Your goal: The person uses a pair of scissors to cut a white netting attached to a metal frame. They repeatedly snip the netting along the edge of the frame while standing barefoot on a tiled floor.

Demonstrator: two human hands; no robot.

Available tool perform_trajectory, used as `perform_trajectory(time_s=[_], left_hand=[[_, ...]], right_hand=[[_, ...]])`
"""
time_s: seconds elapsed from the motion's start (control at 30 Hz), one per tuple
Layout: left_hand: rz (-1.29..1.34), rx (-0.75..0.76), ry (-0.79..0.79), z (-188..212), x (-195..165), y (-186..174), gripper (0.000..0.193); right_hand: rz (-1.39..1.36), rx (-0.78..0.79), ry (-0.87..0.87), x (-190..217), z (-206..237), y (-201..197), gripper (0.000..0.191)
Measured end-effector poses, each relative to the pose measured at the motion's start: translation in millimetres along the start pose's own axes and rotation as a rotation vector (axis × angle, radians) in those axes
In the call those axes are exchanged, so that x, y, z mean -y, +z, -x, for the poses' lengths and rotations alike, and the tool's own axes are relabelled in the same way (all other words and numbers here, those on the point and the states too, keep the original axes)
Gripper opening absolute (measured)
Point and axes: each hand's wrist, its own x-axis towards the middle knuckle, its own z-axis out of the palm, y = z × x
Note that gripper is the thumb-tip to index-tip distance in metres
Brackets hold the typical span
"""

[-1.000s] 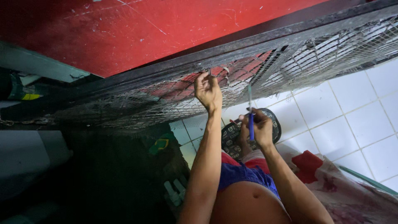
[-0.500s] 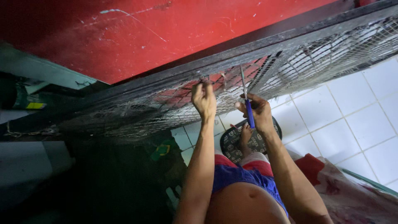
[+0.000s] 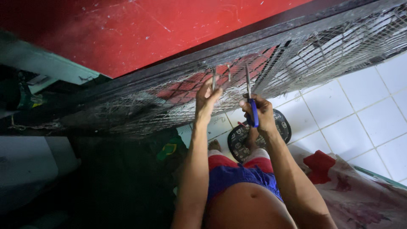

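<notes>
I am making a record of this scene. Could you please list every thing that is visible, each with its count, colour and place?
wire mesh panel: one, dark grey, dark frame, across the middle, raised before the person
blue-handled tool: one, metal shaft, in the right hand, tip at the mesh
red surface: one, scratched, top
floor tiles: many, white, right
sandal: one, black with pale marks, on the tiles under the hands
patterned cloth: one, pale and red, lower right
shorts: one, blue and red
left hand: fingers on the mesh
right hand: grips the tool

Red wall [image 3: 127, 29], white-tiled floor [image 3: 364, 110]
</notes>
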Motion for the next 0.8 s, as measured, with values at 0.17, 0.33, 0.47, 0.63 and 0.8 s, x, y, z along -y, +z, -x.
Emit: perform_trajectory(time_s=[0.17,0.33,0.47,0.63,0.8], left_hand=[[0.095,0.130,0.066,7,5,-24,0.031],[-0.303,0.222,0.150,22,13,-10,0.062],[-1.099,0.339,0.391,43,24,3,0.059],[-1.435,0.271,0.532,56,46,3,0.070],[-1.158,0.340,0.140,69,56,-5,0.043]], right_hand=[[-0.038,-0.040,0.010,-16,14,5,0.036],[-0.046,-0.075,0.045,-30,25,8,0.037],[0.004,-0.163,-0.054,-37,33,-6,0.036],[0.184,-0.042,-0.217,-32,42,-19,0.033],[-0.208,0.350,0.152,-24,44,17,0.041]])
